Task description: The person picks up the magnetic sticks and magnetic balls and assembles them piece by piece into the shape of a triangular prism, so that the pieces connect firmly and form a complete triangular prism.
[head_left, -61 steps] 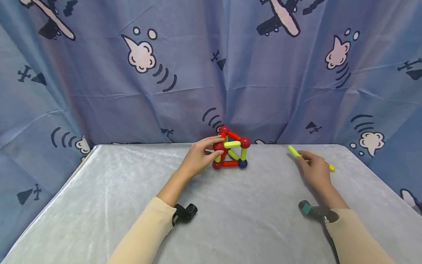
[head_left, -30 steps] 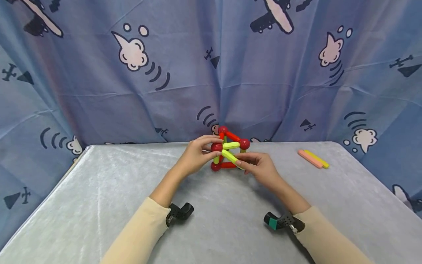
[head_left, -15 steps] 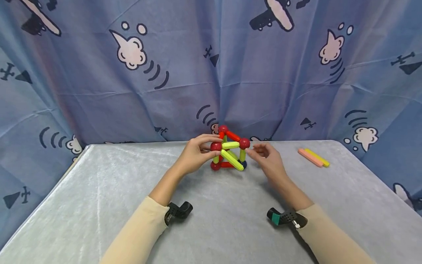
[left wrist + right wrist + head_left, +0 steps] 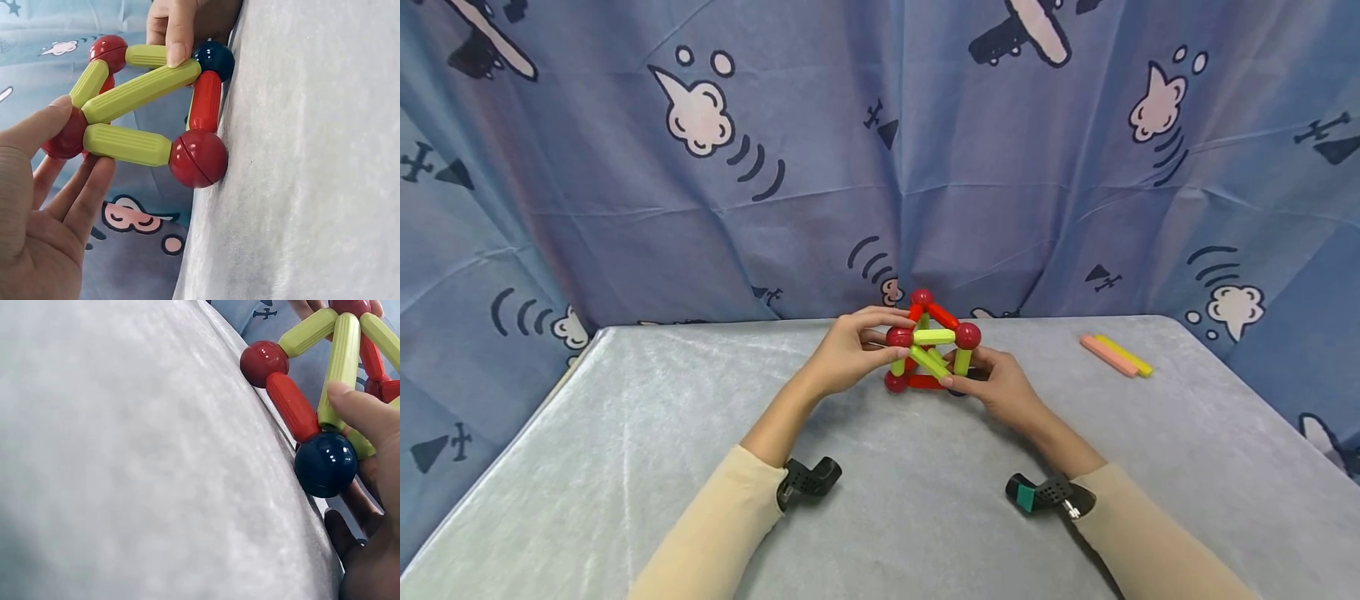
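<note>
A cube-like frame of magnetic rods and balls (image 4: pixel 934 337) stands on the table, built from red and yellow-green rods with red balls and a blue ball (image 4: pixel 326 464). My left hand (image 4: pixel 853 350) pinches the red ball (image 4: pixel 65 137) at its upper near left corner. From that ball a longer yellow-green rod (image 4: pixel 144 92) slants across the front face, its lower end right at the blue ball. My right hand (image 4: pixel 1003 387) has its thumb on the lower end of this rod, with the fingers behind, around the blue ball's corner.
To the right on the white-covered table (image 4: pixel 880 508) lie a salmon rod (image 4: pixel 1107 356) and a yellow rod (image 4: pixel 1124 356), side by side. Behind the table hangs a blue patterned curtain (image 4: pixel 820 258).
My right hand brought the longer yellow-green rod over from the right, let go of it beside the frame, and now grips its lower end. The frame has shifted slightly right.
</note>
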The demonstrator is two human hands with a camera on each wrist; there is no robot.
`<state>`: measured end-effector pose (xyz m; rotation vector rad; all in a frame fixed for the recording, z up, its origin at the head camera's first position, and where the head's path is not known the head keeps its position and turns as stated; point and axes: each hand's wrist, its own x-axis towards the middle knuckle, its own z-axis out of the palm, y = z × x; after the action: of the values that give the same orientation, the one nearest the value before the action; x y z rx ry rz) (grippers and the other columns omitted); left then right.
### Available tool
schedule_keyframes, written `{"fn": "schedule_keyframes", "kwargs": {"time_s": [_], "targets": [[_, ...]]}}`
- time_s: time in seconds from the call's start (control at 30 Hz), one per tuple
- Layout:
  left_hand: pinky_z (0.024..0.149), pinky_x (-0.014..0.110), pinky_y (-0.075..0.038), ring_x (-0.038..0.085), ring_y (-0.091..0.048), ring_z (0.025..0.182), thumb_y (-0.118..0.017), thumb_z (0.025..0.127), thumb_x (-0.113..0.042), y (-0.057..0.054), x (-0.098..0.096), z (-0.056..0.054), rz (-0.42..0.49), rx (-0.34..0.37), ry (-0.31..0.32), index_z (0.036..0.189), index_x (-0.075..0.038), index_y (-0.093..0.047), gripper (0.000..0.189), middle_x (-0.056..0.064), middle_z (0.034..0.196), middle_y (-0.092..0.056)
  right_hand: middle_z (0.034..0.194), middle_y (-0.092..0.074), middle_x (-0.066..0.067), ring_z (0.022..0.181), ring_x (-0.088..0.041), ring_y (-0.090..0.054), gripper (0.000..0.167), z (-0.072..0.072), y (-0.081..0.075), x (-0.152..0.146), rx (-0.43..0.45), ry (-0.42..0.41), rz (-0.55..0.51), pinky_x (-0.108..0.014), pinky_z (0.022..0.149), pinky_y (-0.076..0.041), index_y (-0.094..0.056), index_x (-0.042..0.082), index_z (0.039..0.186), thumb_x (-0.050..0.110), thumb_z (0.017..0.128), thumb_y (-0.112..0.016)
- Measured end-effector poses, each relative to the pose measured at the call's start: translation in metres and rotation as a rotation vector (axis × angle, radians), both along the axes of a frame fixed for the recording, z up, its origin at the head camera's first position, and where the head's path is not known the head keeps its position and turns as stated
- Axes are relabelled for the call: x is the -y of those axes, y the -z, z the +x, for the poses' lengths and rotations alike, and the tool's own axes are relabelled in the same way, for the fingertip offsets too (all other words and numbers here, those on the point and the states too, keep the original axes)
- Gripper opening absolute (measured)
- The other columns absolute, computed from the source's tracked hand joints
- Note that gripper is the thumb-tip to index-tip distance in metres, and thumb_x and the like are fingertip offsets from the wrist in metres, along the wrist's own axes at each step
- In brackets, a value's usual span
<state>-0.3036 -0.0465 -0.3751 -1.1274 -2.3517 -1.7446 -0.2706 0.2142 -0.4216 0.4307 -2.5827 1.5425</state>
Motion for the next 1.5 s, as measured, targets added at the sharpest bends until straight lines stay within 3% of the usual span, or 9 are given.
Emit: {"fn": "schedule_keyframes", "kwargs": {"time_s": [0.37,0.47,0.63,0.77,0.97,1.07,1.2,1.3,1.5], "targets": [[0.087,0.028,-0.061,0.024,-0.075,0.095,-0.079,0.087,-0.011,-0.002,-0.01,0.005,-0.036,-0.058,-0.067,0.123,-0.007,-0.071,0.037,0.009,0.135,-0.062,0.121,-0.069,-0.02,0.104,-0.025,-0.068,0.047,-0.003,0.001,-0.004,0.01,0.055,0.004,-0.019,0.084,-0.055,-0.063,0.003,0.128,0.018,0.087,-0.081],[0.082,0.026,-0.062,0.024,-0.075,0.09,-0.081,0.085,-0.009,0.0,-0.019,0.011,-0.031,-0.13,-0.133,0.121,-0.006,-0.073,0.037,0.009,0.132,-0.063,0.12,-0.066,-0.018,0.104,-0.024,-0.065,0.057,-0.003,0.001,-0.004,0.016,0.154,0.041,-0.017,0.081,-0.054,-0.059,0.005,0.133,0.024,0.085,-0.083],[0.083,0.028,-0.061,0.02,-0.072,0.095,-0.082,0.086,-0.016,-0.001,-0.042,0.03,-0.155,-0.315,-0.301,0.122,-0.008,-0.072,0.038,0.008,0.129,-0.065,0.092,-0.061,-0.005,0.076,-0.008,-0.057,0.054,-0.001,-0.001,-0.005,0.031,0.295,0.035,-0.018,0.064,-0.047,-0.056,0.005,0.135,0.023,0.089,-0.078],[0.093,0.031,-0.058,0.018,-0.068,0.109,-0.076,0.092,-0.025,-0.011,-0.055,0.047,-0.333,-0.352,-0.299,0.131,-0.011,-0.066,0.043,0.004,0.133,-0.065,0.097,-0.066,-0.006,0.082,0.002,-0.063,0.06,0.002,-0.005,-0.005,0.052,0.146,-0.09,-0.015,0.074,-0.053,-0.04,0.003,0.15,0.008,0.096,-0.065],[0.096,0.033,-0.058,0.021,-0.071,0.108,-0.068,0.098,-0.027,-0.025,-0.059,0.059,-0.54,-0.389,-0.181,0.149,-0.015,-0.051,0.055,0.004,0.153,-0.053,0.148,-0.049,-0.026,0.114,0.006,-0.057,0.071,0.006,-0.008,-0.004,0.126,-0.068,-0.239,-0.013,0.094,-0.05,-0.014,0.007,0.162,-0.002,0.096,-0.04],[0.08,0.027,-0.06,0.016,-0.072,0.091,-0.068,0.097,-0.02,-0.028,-0.054,0.055,-0.501,-0.537,-0.196,0.137,-0.015,-0.063,0.041,0.003,0.14,-0.063,0.147,-0.048,-0.023,0.112,0.004,-0.059,0.062,0.007,-0.008,-0.003,0.103,-0.082,-0.276,-0.019,0.094,-0.054,-0.021,0.005,0.16,0.004,0.099,-0.032],[0.07,0.026,-0.056,0.015,-0.065,0.089,-0.071,0.093,-0.015,-0.028,-0.034,0.038,-0.364,-0.722,-0.364,0.107,-0.016,-0.077,0.015,-0.001,0.104,-0.073,0.135,-0.058,-0.022,0.108,0.002,-0.06,0.052,0.007,-0.006,-0.004,-0.022,-0.087,-0.178,-0.027,0.09,-0.057,-0.037,0.002,0.153,0.012,0.102,-0.039],[0.078,0.03,-0.055,0.018,-0.061,0.098,-0.074,0.09,-0.023,-0.025,-0.017,0.023,-0.363,-0.672,-0.381,0.102,-0.017,-0.077,0.014,-0.001,0.105,-0.07,0.132,-0.062,-0.022,0.107,-0.007,-0.064,0.054,0.006,-0.004,-0.001,-0.08,-0.081,-0.08,-0.025,0.089,-0.057,-0.043,0.006,0.15,0.012,0.098,-0.059],[0.094,0.034,-0.057,0.018,-0.064,0.112,-0.076,0.091,-0.024,-0.019,0.004,0.008,-0.417,-0.377,-0.204,0.12,-0.014,-0.073,0.031,0.003,0.129,-0.063,0.105,-0.073,-0.014,0.092,-0.02,-0.071,0.065,0.004,0.002,0.005,-0.106,-0.031,0.027,-0.02,0.08,-0.059,-0.052,0.013,0.139,0.015,0.083,-0.084]]}}
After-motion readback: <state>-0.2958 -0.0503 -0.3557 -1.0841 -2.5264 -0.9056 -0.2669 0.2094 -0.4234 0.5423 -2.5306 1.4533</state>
